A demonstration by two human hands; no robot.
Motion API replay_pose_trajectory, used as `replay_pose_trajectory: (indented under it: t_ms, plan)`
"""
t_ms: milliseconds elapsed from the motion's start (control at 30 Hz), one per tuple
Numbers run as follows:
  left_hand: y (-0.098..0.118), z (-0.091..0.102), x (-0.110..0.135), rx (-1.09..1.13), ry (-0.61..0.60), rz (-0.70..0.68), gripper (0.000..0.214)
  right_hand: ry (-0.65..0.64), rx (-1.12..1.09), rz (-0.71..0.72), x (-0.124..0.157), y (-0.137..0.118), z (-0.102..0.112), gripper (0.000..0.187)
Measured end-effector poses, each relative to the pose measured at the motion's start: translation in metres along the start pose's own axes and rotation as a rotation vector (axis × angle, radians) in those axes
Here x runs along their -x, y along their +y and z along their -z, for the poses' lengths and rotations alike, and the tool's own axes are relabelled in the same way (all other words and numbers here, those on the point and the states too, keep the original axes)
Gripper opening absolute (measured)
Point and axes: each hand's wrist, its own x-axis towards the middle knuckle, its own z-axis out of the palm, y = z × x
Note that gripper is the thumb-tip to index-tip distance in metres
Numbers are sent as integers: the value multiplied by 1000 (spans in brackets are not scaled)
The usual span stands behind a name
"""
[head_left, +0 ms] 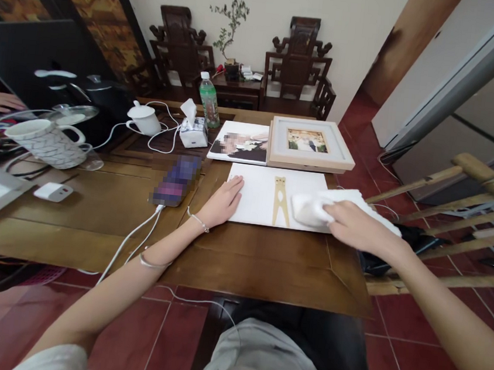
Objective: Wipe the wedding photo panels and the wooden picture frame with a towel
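Observation:
In front of me lies a white rectangular panel (255, 194) with a tan, long-legged cat figure (279, 200) on its face. My left hand (224, 199) rests on the panel's left edge, fingers stretched out and holding nothing. On the right, my right hand (346, 222) grips a crumpled white cloth (312, 209), which is over the panel's right part; part of the cloth trails to the right past the table edge. The fingers wrapped in the cloth are partly hidden.
Behind the panel are a photo print (242, 143) and a framed picture (311, 142). Leftward are a phone (176, 182) on a cable, a tissue box (194, 132), a bottle (209, 101), a lidded cup (145, 118) and a mug (50, 144). A wooden chair (490, 181) stands right.

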Motion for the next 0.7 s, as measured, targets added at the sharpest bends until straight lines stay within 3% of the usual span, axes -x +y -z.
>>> replay_pose_trajectory:
  t_ms: [100, 200, 533, 700]
  plan:
    - [0, 0, 0, -10, 6, -3, 48, -45, -10, 62, 27, -13, -7, 21]
    - [0, 0, 0, -14, 0, -4, 48, -14, -14, 68, 25, -12, -9, 20]
    - [-3, 0, 0, -18, -4, -16, 48, 154, -44, 4, -83, 32, 4, 19]
    - [-2, 1, 0, -24, -6, -16, 47, 180, -77, -26, -102, 36, 6, 22]
